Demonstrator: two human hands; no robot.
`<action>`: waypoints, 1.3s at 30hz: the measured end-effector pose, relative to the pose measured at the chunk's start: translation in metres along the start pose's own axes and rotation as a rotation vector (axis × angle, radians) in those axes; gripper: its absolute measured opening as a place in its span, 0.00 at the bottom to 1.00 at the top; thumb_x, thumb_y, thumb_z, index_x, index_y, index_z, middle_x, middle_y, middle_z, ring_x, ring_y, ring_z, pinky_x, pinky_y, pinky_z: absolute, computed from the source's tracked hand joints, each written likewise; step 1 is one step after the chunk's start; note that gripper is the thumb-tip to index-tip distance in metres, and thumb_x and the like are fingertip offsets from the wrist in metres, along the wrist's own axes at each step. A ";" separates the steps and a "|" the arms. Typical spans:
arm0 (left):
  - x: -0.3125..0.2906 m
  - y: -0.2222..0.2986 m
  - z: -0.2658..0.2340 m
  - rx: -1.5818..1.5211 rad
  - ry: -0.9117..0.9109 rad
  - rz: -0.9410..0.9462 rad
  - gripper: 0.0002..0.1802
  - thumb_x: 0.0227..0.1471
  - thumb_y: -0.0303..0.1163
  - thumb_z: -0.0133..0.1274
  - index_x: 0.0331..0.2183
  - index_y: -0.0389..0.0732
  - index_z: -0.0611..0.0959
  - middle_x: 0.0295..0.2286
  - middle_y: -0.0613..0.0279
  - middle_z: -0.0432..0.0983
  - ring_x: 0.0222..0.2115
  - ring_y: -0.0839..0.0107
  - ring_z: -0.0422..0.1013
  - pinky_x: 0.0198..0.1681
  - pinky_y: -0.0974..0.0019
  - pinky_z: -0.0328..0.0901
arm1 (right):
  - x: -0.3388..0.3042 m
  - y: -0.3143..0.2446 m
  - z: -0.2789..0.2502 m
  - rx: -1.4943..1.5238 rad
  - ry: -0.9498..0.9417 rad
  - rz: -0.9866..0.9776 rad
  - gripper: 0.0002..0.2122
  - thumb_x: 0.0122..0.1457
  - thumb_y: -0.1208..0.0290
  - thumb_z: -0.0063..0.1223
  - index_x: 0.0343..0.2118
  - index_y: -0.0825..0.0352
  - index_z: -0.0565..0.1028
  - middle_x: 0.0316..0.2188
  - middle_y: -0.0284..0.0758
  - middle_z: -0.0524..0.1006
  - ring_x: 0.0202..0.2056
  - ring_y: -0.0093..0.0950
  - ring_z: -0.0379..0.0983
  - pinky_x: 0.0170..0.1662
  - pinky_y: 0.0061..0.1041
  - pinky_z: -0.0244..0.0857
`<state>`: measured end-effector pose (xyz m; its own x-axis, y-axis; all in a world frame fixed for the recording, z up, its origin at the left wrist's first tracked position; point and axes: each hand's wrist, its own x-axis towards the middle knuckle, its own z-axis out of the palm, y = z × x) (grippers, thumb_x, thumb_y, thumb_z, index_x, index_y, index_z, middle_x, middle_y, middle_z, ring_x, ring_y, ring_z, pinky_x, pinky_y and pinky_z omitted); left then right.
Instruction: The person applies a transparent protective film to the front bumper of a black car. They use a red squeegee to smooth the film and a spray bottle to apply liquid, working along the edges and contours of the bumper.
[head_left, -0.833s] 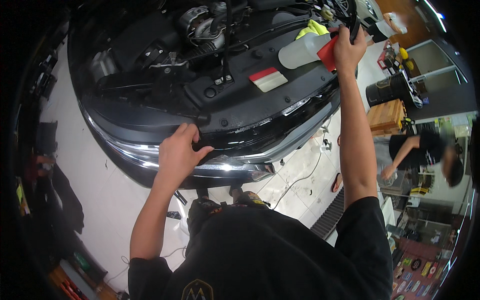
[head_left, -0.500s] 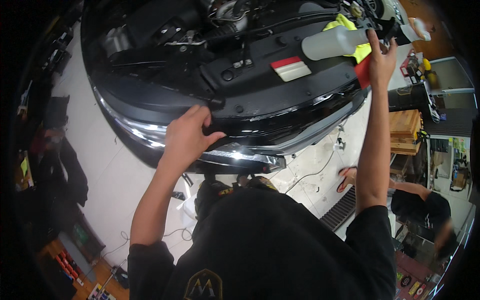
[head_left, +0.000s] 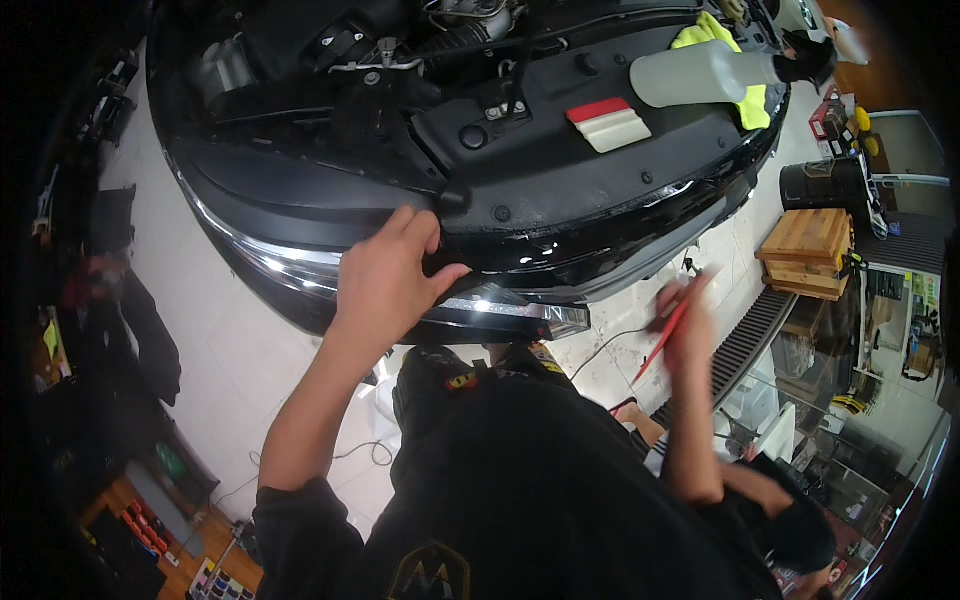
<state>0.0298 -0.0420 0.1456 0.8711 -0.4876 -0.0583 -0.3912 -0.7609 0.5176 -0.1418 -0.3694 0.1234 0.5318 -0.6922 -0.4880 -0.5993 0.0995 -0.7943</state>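
At center left of the frame, the left hand (head_left: 385, 285) lay with fingers spread on the front edge of the black car (head_left: 560, 190), holding nothing. At center right, blurred, the right hand (head_left: 688, 320) had its grip closed on a thin red scraper (head_left: 668, 335), below the bumper.
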 end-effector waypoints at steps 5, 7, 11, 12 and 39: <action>0.005 -0.008 0.009 -0.028 0.027 0.073 0.25 0.44 0.44 0.77 0.31 0.41 0.77 0.29 0.61 0.72 0.22 0.59 0.76 0.26 0.57 0.68 | -0.109 0.074 0.008 0.048 -0.492 0.057 0.12 0.69 0.62 0.60 0.40 0.68 0.79 0.33 0.31 0.81 0.37 0.22 0.77 0.41 0.25 0.71; 0.005 -0.008 0.011 -0.021 0.034 0.114 0.24 0.45 0.42 0.76 0.31 0.41 0.77 0.30 0.61 0.72 0.22 0.58 0.76 0.25 0.57 0.68 | -0.128 0.054 0.007 0.247 -0.508 0.189 0.10 0.64 0.73 0.67 0.44 0.69 0.80 0.37 0.32 0.82 0.41 0.21 0.77 0.46 0.25 0.72; 0.008 -0.012 0.013 -0.059 0.060 0.184 0.23 0.45 0.41 0.76 0.31 0.42 0.78 0.31 0.62 0.72 0.22 0.57 0.77 0.25 0.57 0.69 | -0.146 0.057 0.036 0.079 -0.662 0.154 0.16 0.63 0.77 0.67 0.53 0.71 0.79 0.44 0.30 0.82 0.44 0.18 0.76 0.49 0.23 0.71; 0.010 -0.013 0.015 -0.068 0.055 0.200 0.22 0.45 0.41 0.76 0.31 0.42 0.78 0.31 0.62 0.72 0.22 0.57 0.77 0.25 0.57 0.70 | -0.149 0.045 0.056 0.106 -0.563 0.156 0.14 0.62 0.77 0.66 0.50 0.70 0.80 0.39 0.32 0.83 0.41 0.19 0.78 0.46 0.22 0.71; 0.010 -0.022 0.015 -0.045 0.032 0.241 0.18 0.47 0.38 0.74 0.30 0.47 0.79 0.30 0.67 0.74 0.23 0.59 0.77 0.24 0.58 0.69 | -0.112 0.023 0.172 -0.235 0.380 -0.557 0.27 0.55 0.93 0.47 0.58 0.68 0.77 0.51 0.50 0.80 0.51 0.48 0.79 0.54 0.38 0.73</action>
<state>0.0423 -0.0363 0.1209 0.7639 -0.6379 0.0982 -0.5757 -0.6046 0.5505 -0.1125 -0.1660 0.0972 0.5765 -0.8010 0.1615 -0.4354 -0.4684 -0.7688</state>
